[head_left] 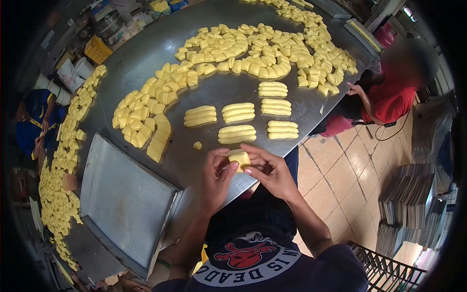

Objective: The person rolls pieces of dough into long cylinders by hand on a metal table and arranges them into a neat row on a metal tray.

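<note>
Left hand (216, 173) and right hand (270, 170) both pinched on small pale-yellow block of dough (239, 158), held between fingertips just above near edge of large grey steel table (233, 87). Piece clamped from both sides: left thumb and fingers on its left face, right fingers curled over top and right face. Long axis hard to tell; roughly square from above. Neither hand nearer, both touching. Flat rows of shaped yellow dough strips (237, 134) just beyond hands, up-table. Stray dough crumb (197, 145) to the left. Empty-looking grey metal baking tray (124, 204) further left, overhanging table edge.
</note>
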Available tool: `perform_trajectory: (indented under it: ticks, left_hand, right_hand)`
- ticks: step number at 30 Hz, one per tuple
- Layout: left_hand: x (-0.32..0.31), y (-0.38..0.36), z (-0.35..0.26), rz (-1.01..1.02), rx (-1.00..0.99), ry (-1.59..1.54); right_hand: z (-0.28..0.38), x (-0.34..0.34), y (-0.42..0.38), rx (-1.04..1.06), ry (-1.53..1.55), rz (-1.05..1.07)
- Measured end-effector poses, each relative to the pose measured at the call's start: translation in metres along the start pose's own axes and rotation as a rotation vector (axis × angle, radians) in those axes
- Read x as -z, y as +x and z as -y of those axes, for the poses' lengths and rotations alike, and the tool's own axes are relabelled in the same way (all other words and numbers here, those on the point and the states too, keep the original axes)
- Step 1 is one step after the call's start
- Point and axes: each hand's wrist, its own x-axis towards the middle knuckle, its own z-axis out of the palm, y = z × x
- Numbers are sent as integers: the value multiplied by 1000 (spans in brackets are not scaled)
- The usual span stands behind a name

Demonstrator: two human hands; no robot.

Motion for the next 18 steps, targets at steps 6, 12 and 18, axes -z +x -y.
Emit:
perform_trajectory:
  ticks: [6, 12, 18]
  left_hand:
    - [-5, -4, -12, 84, 94, 63]
    - [7, 0, -16, 103, 241, -97]
    - [5, -6, -21, 178, 192, 126]
  right_hand:
    - [-5, 6, -3, 188, -496, -74]
    - [-7, 16, -2, -30, -162, -132]
    - [-4, 16, -9, 15, -422, -63]
